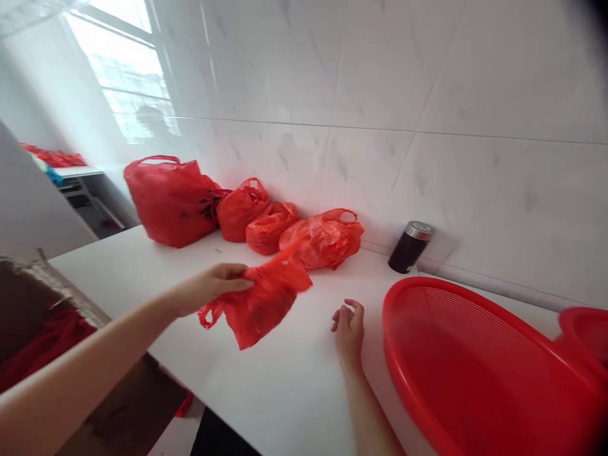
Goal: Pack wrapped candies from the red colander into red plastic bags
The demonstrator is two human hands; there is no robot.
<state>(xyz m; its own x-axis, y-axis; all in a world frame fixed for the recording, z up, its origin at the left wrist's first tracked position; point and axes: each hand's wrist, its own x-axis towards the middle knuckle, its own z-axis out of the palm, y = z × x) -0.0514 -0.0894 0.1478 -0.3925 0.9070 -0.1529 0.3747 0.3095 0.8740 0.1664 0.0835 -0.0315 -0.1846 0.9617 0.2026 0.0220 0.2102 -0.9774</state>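
Observation:
My left hand (218, 288) grips a small red plastic bag (266, 301) between thumb and fingers, above the white table (285, 392). One handle loop dangles at the bag's lower left; whether anything is inside I cannot tell. Lower right of that bag, my right hand (350, 329) is over the table with nothing in it, fingers loosely bent and apart. Just to its right is a large red plastic basket (456, 354). Behind my left hand, filled red bags stand along the wall: a big one (171, 202) at the left and a crumpled one (325, 237) at the right.
Two smaller red bags (243, 209) sit between those. A dark flask with a silver lid (411, 247) stands by the tiled wall. At the lower left is an open cardboard box (42, 278) with red material inside. Another red basket (586, 332) shows at the right edge.

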